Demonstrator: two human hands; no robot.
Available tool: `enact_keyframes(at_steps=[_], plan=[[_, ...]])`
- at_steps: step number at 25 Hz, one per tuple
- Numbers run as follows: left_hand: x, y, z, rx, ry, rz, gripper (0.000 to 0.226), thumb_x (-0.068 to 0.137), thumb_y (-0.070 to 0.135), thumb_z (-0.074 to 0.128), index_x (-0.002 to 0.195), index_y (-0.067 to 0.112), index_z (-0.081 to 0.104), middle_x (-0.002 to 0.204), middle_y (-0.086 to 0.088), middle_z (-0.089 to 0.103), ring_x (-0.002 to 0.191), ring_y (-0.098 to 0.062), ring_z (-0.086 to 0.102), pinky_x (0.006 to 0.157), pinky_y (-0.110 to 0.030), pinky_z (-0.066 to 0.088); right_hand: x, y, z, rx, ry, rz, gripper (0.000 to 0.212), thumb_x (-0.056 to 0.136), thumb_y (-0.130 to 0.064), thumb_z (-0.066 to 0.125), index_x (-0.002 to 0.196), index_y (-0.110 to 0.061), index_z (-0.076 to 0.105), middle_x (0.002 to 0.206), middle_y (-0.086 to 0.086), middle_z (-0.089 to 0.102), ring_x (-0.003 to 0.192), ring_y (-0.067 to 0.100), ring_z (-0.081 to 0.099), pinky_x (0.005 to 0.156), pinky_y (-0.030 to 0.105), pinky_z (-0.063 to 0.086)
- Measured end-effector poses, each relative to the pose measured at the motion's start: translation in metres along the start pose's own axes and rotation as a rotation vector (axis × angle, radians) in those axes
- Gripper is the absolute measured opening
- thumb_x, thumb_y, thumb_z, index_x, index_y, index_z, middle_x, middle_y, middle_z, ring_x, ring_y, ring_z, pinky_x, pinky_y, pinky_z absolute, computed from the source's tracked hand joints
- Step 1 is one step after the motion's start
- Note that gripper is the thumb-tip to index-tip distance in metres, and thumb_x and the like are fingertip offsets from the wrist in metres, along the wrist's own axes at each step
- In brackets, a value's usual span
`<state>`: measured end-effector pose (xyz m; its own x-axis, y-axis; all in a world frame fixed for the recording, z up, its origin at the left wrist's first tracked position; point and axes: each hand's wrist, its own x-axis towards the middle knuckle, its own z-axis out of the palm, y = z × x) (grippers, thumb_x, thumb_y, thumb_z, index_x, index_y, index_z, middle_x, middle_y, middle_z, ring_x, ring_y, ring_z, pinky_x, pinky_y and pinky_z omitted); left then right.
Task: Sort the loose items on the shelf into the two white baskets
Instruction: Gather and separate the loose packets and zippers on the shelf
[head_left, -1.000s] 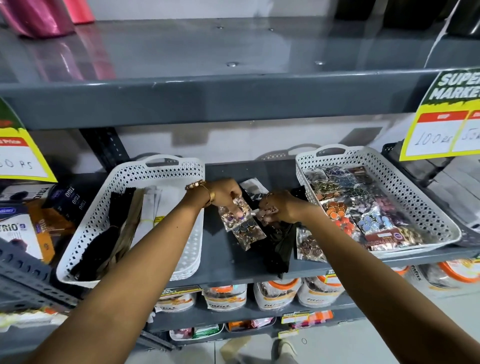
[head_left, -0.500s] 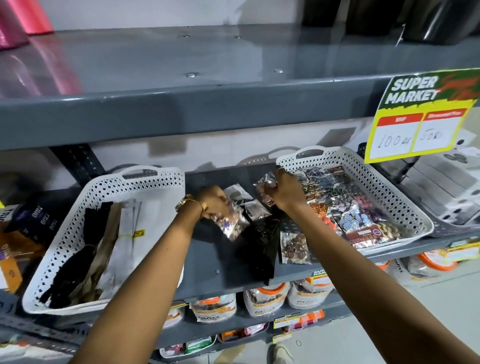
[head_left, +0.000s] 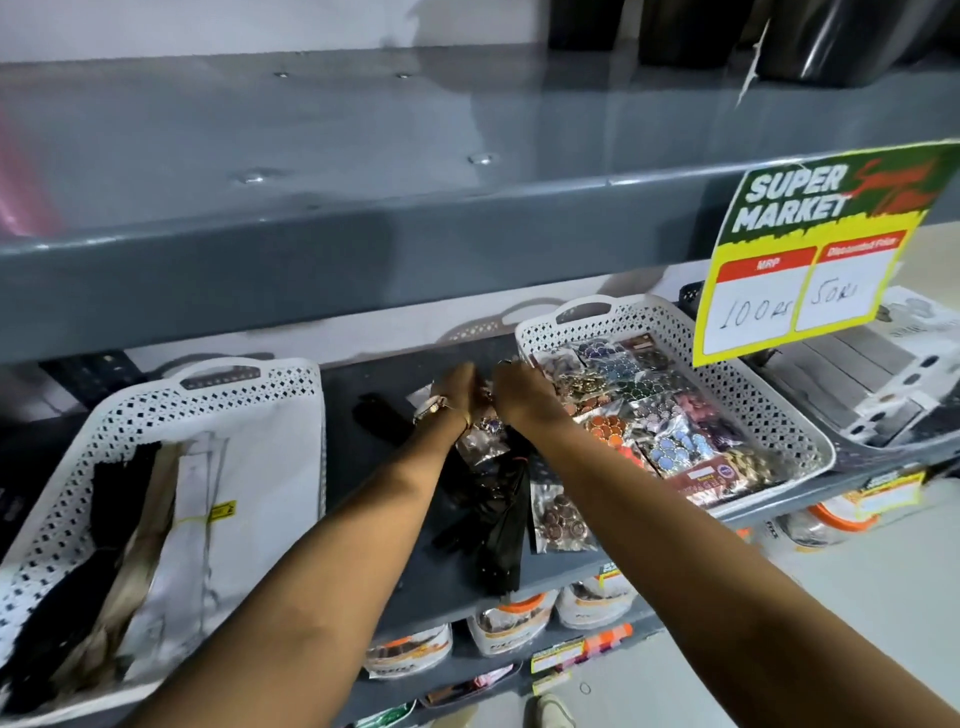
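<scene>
My left hand (head_left: 457, 387) and my right hand (head_left: 519, 392) meet at the back of the grey shelf, between the two white baskets. My left hand's fingers are closed on clear button packets (head_left: 485, 436) that hang under its wrist. My right hand curls downward beside it, next to the right basket's near corner; its fingertips are hidden. The left basket (head_left: 156, 410) holds black and beige strips in clear sleeves. The right basket (head_left: 779, 415) is full of colourful button packets. A pile of black items (head_left: 493, 514) and a packet of brown buttons (head_left: 561, 519) lie loose on the shelf.
Another black piece (head_left: 374, 410) lies behind the pile. A yellow price sign (head_left: 800, 260) hangs from the upper shelf (head_left: 415, 249) over the right basket's far side. Grey boxes (head_left: 857, 384) sit to the right. Jars (head_left: 509, 621) stand on the shelf below.
My right hand went toward the right basket's rim with a packet and has come back beside my left hand. My left hand moved to the shelf's back. The view shifted right.
</scene>
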<state>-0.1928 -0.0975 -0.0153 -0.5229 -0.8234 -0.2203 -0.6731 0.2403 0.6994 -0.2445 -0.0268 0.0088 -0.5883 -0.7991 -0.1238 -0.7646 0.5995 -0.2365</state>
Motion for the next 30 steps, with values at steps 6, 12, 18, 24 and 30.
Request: enact_keyframes(at_steps=[6, 12, 18, 24, 30], plan=[[-0.027, -0.019, -0.017, 0.295, 0.244, 0.100, 0.040, 0.098, 0.023, 0.042, 0.133, 0.005, 0.041, 0.138, -0.025, 0.046, 0.125, -0.043, 0.046, 0.103, -0.049, 0.042, -0.025, -0.007, -0.005, -0.060, 0.139, 0.122, 0.035, 0.096, -0.013, 0.047, 0.130, -0.001, 0.048, 0.133, 0.019, 0.052, 0.110, 0.028, 0.061, 0.074, 0.032, 0.053], [-0.058, -0.054, -0.019, 0.143, 0.200, -0.283, 0.050, 0.089, 0.025, 0.055, 0.129, 0.005, 0.032, 0.132, -0.026, 0.052, 0.123, -0.044, 0.051, 0.099, -0.046, 0.044, -0.067, 0.015, 0.022, 0.053, -0.044, 0.272, 0.028, 0.092, -0.008, 0.050, 0.119, -0.003, 0.058, 0.120, 0.015, 0.064, 0.109, 0.029, 0.064, 0.085, 0.035, 0.054], [-0.063, -0.050, -0.030, -0.057, 0.299, -0.300, 0.054, 0.081, 0.009, 0.054, 0.129, 0.005, 0.030, 0.129, -0.024, 0.055, 0.118, -0.045, 0.054, 0.097, -0.049, 0.044, -0.070, 0.011, 0.021, 0.130, -0.126, 0.358, 0.031, 0.094, -0.017, 0.047, 0.121, -0.004, 0.056, 0.125, 0.013, 0.063, 0.114, 0.030, 0.060, 0.090, 0.035, 0.050], [-0.068, -0.044, -0.058, -0.163, 0.435, -0.098, 0.024, 0.080, 0.015, 0.066, 0.102, 0.006, 0.071, 0.107, -0.021, 0.071, 0.101, -0.039, 0.065, 0.085, -0.039, 0.052, -0.082, 0.005, 0.004, 0.148, -0.012, 0.342, 0.032, 0.095, -0.015, 0.044, 0.120, 0.000, 0.057, 0.121, 0.018, 0.065, 0.109, 0.032, 0.063, 0.085, 0.034, 0.053], [-0.079, -0.048, -0.066, -0.482, 0.365, -0.013, 0.027, 0.085, 0.037, 0.061, 0.097, 0.012, 0.063, 0.109, -0.021, 0.069, 0.105, -0.035, 0.064, 0.092, -0.042, 0.049, -0.103, -0.012, -0.008, 0.150, 0.271, 0.106, 0.027, 0.098, -0.017, 0.042, 0.110, 0.002, 0.056, 0.105, 0.022, 0.068, 0.095, 0.037, 0.067, 0.075, 0.038, 0.053]])
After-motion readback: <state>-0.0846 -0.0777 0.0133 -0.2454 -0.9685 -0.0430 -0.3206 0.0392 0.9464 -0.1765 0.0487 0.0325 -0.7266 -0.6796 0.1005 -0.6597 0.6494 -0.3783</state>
